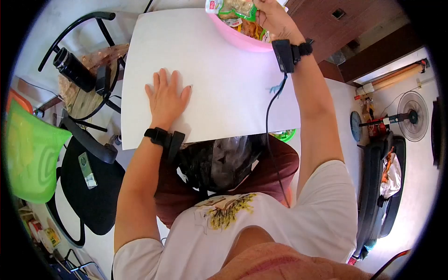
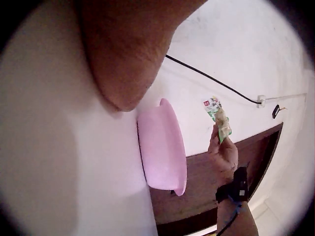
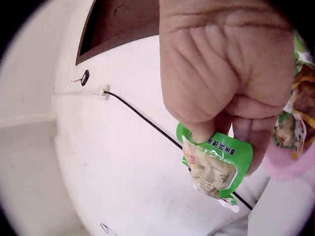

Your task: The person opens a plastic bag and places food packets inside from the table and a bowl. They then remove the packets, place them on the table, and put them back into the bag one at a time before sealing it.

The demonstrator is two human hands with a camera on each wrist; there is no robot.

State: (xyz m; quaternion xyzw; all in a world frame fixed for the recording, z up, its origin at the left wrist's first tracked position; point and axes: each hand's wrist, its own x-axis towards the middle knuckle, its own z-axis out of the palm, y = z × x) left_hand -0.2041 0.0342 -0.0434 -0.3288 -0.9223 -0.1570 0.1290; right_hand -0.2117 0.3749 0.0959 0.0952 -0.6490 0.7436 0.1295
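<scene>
My left hand (image 1: pixel 167 100) rests palm down with fingers spread on the white table (image 1: pixel 219 93). At the table's far right edge my right hand (image 1: pixel 276 22) pinches a sealed snack packet (image 3: pixel 211 169) between thumb and fingers. The packet has a green border and clear film showing pale, lumpy food. It is held up above a pink basin (image 1: pixel 240 41), seen side-on in the left wrist view. Several other packets (image 1: pixel 252 31), some with orange-brown contents, lie in the basin, partly covered by the hand and held packet.
A black chair (image 1: pixel 83 109) with a dark bottle (image 1: pixel 73 70) stands left of the table. Below the near edge, a black plastic bag (image 1: pixel 224 163) lies at the lap, with a green-rimmed container (image 1: pixel 287 135) beside it. A black cable (image 1: pixel 268 121) hangs from the right wrist.
</scene>
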